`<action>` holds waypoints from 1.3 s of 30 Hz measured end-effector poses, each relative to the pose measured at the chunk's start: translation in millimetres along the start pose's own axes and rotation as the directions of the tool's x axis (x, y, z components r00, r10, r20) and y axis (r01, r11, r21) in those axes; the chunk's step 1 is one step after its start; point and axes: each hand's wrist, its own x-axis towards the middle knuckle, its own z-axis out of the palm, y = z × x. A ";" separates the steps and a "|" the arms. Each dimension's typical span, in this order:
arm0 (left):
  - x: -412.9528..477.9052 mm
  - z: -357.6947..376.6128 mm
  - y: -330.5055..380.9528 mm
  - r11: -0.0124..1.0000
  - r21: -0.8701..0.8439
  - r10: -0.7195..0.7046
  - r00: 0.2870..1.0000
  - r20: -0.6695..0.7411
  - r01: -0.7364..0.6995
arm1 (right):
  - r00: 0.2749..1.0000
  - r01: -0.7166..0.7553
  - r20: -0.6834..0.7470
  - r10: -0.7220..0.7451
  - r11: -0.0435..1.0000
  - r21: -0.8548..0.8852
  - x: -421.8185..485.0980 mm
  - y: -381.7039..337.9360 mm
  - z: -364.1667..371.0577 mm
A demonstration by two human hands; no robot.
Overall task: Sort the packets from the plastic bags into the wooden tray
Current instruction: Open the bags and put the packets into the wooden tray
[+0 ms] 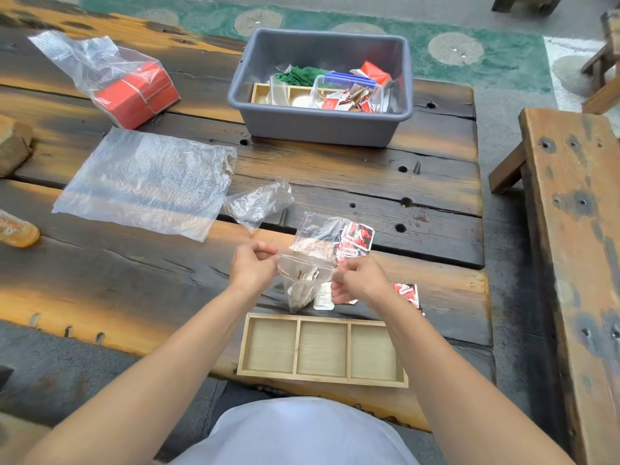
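Observation:
A small clear plastic bag (302,283) with brown and white packets inside hangs just above the table. My left hand (252,267) pinches its top left edge and my right hand (359,280) pinches its top right edge. Below the bag lies the wooden tray (322,380) with three empty compartments, at the table's near edge. Red, black and white packets (355,241) lie in a pile behind my right hand, partly under another clear bag (315,231). More of these packets (407,293) rest to the right of my right hand.
A grey tub (322,125) at the back holds another wooden tray, a clear container of packets and a green cloth. Flat empty bags (144,182) lie to the left. A bag with red boxes (134,92) sits far left. A wooden bench (570,229) stands on the right.

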 end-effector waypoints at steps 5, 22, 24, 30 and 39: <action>-20.6 -9.8 -8.0 0.824 0.348 0.426 0.894 0.142 -0.447 | 0.996 0.091 -0.012 -0.092 0.995 -0.033 -13.0 -6.6 1.3; -55.1 -42.9 7.5 0.684 0.321 0.441 0.722 0.533 -0.655 | 0.993 0.048 0.085 -0.085 0.927 0.371 -93.7 2.9 35.7; -62.7 -43.9 12.8 0.674 0.272 0.461 0.679 0.571 -0.687 | 0.996 -0.058 0.090 0.015 0.870 0.489 -98.8 20.2 34.8; -93.3 -44.8 30.8 0.769 0.056 0.467 0.619 0.631 -0.637 | 0.965 -0.259 0.160 0.205 0.683 0.683 -107.8 60.3 48.4; -132.9 -32.9 40.3 0.940 -0.250 0.340 0.663 0.667 -0.231 | 0.953 -0.294 0.286 0.096 0.509 0.809 -90.5 88.7 9.7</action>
